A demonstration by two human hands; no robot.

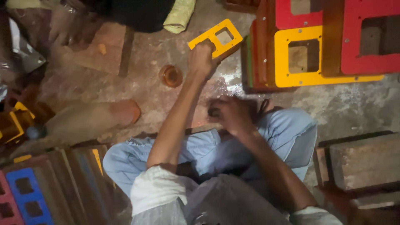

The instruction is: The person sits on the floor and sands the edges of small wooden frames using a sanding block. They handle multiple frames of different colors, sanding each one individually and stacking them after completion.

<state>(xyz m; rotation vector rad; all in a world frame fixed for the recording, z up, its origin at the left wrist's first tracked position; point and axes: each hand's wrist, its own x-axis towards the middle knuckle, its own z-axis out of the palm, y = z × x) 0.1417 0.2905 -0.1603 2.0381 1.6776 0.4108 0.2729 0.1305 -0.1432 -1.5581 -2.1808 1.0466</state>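
While L hand grips yellow frame | frame's near edge betw. fingers

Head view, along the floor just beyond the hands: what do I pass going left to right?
Brown bottle lying on its side → small amber cup → left hand gripping the yellow frame piece → stack of red and yellow frames.

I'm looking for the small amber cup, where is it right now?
In the head view, the amber cup sits on the concrete floor, just left of the left hand gripping the yellow frame.
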